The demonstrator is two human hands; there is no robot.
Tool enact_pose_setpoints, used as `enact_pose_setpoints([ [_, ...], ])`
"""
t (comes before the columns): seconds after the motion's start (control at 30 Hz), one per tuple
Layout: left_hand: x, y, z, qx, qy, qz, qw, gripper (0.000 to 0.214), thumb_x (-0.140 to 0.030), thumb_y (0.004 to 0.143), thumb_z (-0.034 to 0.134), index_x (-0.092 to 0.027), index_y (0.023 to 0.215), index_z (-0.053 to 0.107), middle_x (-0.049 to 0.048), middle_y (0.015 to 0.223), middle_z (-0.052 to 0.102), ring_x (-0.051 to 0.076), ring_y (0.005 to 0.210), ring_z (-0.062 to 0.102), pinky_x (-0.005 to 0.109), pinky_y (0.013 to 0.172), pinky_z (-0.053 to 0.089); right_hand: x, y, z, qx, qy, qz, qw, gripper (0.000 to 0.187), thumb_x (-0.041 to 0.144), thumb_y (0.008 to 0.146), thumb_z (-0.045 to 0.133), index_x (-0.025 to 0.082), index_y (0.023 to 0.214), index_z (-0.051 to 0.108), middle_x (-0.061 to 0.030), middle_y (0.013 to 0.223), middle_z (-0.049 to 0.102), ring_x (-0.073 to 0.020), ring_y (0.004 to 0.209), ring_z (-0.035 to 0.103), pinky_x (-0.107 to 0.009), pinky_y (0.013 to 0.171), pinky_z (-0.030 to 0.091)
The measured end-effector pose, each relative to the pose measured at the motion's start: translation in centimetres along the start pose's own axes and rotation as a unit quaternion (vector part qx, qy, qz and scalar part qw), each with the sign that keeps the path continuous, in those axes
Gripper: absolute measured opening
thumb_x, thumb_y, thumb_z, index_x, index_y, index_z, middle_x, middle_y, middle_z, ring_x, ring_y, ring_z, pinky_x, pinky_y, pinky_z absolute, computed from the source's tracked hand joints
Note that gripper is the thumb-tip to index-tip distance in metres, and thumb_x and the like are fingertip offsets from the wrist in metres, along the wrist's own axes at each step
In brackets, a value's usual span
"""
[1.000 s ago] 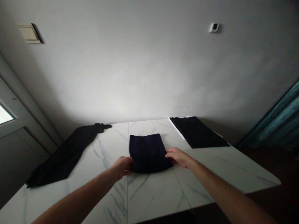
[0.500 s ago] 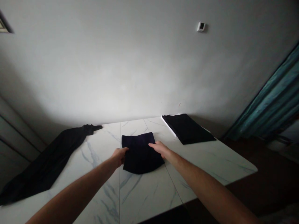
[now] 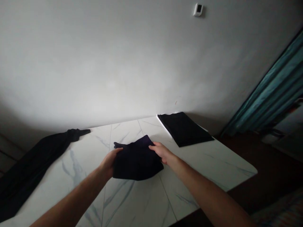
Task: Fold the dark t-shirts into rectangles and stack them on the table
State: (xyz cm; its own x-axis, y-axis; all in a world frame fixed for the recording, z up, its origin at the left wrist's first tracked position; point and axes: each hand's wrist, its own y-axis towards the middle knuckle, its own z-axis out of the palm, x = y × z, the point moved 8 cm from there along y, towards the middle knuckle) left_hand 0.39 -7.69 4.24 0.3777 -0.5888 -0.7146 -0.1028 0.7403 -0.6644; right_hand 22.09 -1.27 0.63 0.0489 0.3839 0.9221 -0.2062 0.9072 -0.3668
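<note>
Both forearms reach in from the near side of the desk (image 3: pixel 213 157), the left one slanting up and rightward, the right one slanting up and leftward, so that the two hands face each other across one dark, folded cloth (image 3: pixel 137 162). This cloth is around the middle of the desk, between its far edge along the wall (image 3: pixel 113 63) and its near edge; whether its underside touches the surface, I cannot tell. The left hand (image 3: pixel 110 162) grasps the cloth's left side, thumb laid on top near the far left corner, the other fingers hidden behind or beneath the fabric. The right hand (image 3: pixel 163 152) grips the right side, thumb pressed on top and pointing leftward, its remaining fingers mostly out of sight under that edge. Between them the far border of the cloth is uneven, with a small curl at its left corner and a raised peak toward the right. Counted, there are two hands and three dark cloth pieces: the held one, one long black garment (image 3: pixel 40 164) stretched along the left part of the desk with a bunched end near the far edge, and one flat black folded piece (image 3: pixel 186 129) near the far right corner, white showing along its left border. One small white device (image 3: pixel 198 10) is mounted on the wall, and one teal curtain (image 3: pixel 265 91) hangs beyond the desk's right end.
</note>
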Motion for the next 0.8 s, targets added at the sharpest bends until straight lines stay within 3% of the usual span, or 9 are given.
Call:
enact_pose_setpoints([
  [0.1,0.3,-0.9,4.4,0.092,-0.047,-0.053,0.993,0.024,-0.025,0.096,0.051,-0.01,0.1,0.069,0.0092,0.081,0.077,0.025,0.073,0.076,0.038,0.077,0.063,1.0,-1.0,-3.7,0.007,0.063,0.032,0.997,0.016,0.016,0.088,0.061,0.017,0.099,0.073,-0.0066,0.091,0.078,-0.0192,0.081,0.073,-0.03,0.08,0.056],
  [0.23,-0.8,-0.5,12.2,0.198,-0.081,-0.035,0.976,0.02,-0.022,0.094,0.054,-0.011,0.105,0.067,0.0094,0.087,0.077,0.024,0.077,0.077,0.035,0.079,0.063,4.8,-1.4,-11.1,-0.034,0.078,0.009,0.996,0.014,0.016,0.087,0.065,0.017,0.098,0.074,-0.0075,0.093,0.079,-0.0194,0.082,0.074,-0.031,0.084,0.057],
  [0.47,-6.5,3.3,29.3,0.294,-0.131,0.123,0.939,0.03,-0.014,0.091,0.058,-0.018,0.12,0.06,0.0059,0.094,0.074,0.017,0.075,0.072,0.034,0.082,0.06,18.2,-0.1,-25.6,-0.127,-0.01,-0.075,0.989,0.016,0.018,0.093,0.063,0.021,0.107,0.07,-0.0062,0.093,0.079,-0.0214,0.081,0.075,-0.039,0.083,0.061],
  [0.53,-7.5,4.7,33.3,0.313,-0.144,0.181,0.921,0.034,-0.012,0.09,0.058,-0.02,0.123,0.058,0.0044,0.096,0.072,0.015,0.075,0.07,0.032,0.081,0.059,20.8,1.1,-29.3,-0.139,-0.042,-0.114,0.983,0.015,0.017,0.094,0.062,0.021,0.106,0.07,-0.0058,0.094,0.079,-0.021,0.083,0.075,-0.039,0.084,0.061],
  [0.6,-6.7,6.5,35.8,0.313,-0.138,0.208,0.916,0.035,-0.011,0.09,0.057,-0.022,0.123,0.056,0.0026,0.095,0.07,0.013,0.073,0.068,0.029,0.078,0.059,20.5,2.6,-32.8,-0.16,-0.073,-0.117,0.977,0.013,0.019,0.094,0.063,0.021,0.105,0.07,-0.0059,0.095,0.079,-0.0207,0.083,0.075,-0.039,0.083,0.061],
  [0.67,-4.0,9.1,36.7,0.262,-0.066,0.184,0.945,0.033,-0.013,0.09,0.057,-0.022,0.122,0.055,0.0017,0.09,0.067,0.012,0.069,0.065,0.026,0.071,0.059,17.6,4.2,-36.0,-0.191,-0.127,-0.08,0.97,0.01,0.021,0.095,0.062,0.021,0.101,0.071,-0.0064,0.093,0.079,-0.0205,0.082,0.074,-0.037,0.08,0.061],
  [0.73,-0.5,11.6,36.0,0.186,0.042,0.131,0.973,0.035,-0.018,0.089,0.062,-0.02,0.124,0.055,0.0024,0.085,0.063,0.014,0.067,0.064,0.027,0.064,0.057,13.7,5.3,-38.7,-0.234,-0.216,-0.04,0.947,0.009,0.022,0.093,0.063,0.019,0.096,0.072,-0.0076,0.091,0.078,-0.0207,0.081,0.073,-0.034,0.078,0.059],
  [0.8,2.0,13.3,34.8,0.13,0.128,0.106,0.977,0.046,-0.022,0.086,0.07,-0.018,0.128,0.053,0.0033,0.083,0.061,0.016,0.067,0.063,0.028,0.058,0.056,10.8,5.8,-40.7,-0.284,-0.302,-0.042,0.909,0.011,0.024,0.093,0.064,0.018,0.095,0.073,-0.0096,0.095,0.078,-0.0211,0.087,0.073,-0.032,0.08,0.057],
])
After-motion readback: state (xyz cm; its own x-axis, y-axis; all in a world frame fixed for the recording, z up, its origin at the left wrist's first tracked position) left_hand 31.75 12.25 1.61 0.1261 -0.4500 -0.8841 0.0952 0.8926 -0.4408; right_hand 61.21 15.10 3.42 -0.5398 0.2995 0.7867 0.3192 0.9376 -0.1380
